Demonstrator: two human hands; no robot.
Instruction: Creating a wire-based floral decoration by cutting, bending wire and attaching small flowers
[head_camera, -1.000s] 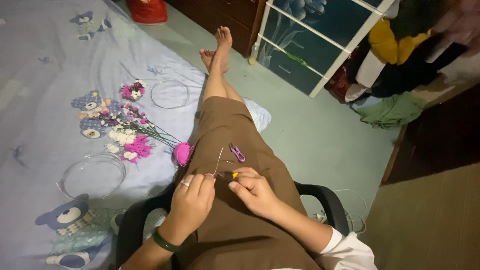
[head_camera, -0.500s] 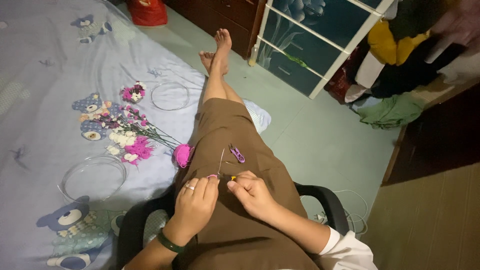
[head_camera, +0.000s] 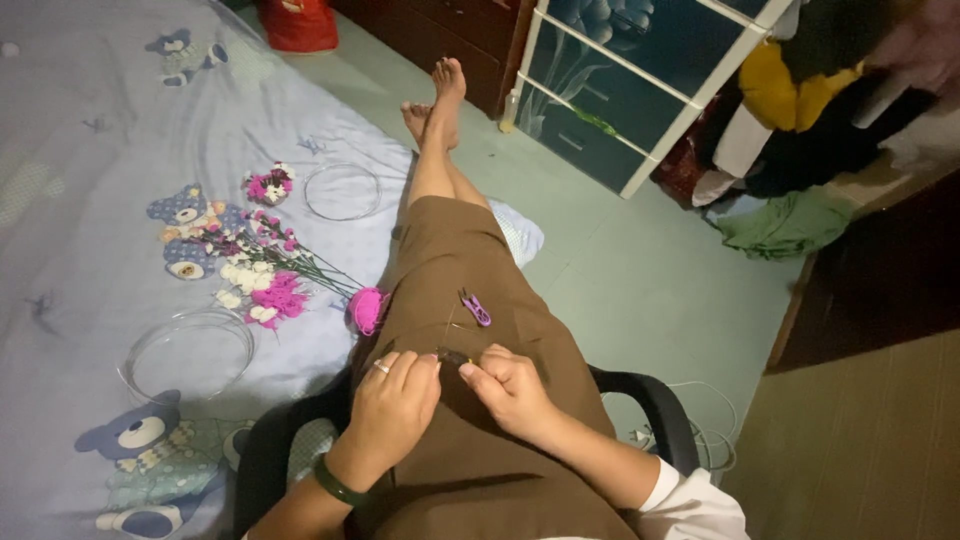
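Note:
My left hand (head_camera: 392, 400) and my right hand (head_camera: 510, 388) meet over my lap on the brown skirt (head_camera: 470, 260). Together their fingertips pinch a small dark piece with a thin wire stem (head_camera: 450, 345) that lies along the skirt. A ring sits on my left hand and a dark green bangle (head_camera: 335, 485) on that wrist. Small purple snips (head_camera: 475, 307) lie on the skirt just beyond my hands. A ball of pink yarn (head_camera: 366, 309) rests against my left thigh.
On the bed sheet with bear prints (head_camera: 90, 200) lie a bunch of pink and white handmade flowers (head_camera: 262, 275), a small flower cluster (head_camera: 268, 184) and two wire coils (head_camera: 342, 191) (head_camera: 187, 352). I sit in a black armchair (head_camera: 650, 400). A white-framed cabinet (head_camera: 640, 80) stands ahead.
The wire stem, which stood up from my fingers earlier, now lies low along the skirt. My hands stay together with only slight finger movement.

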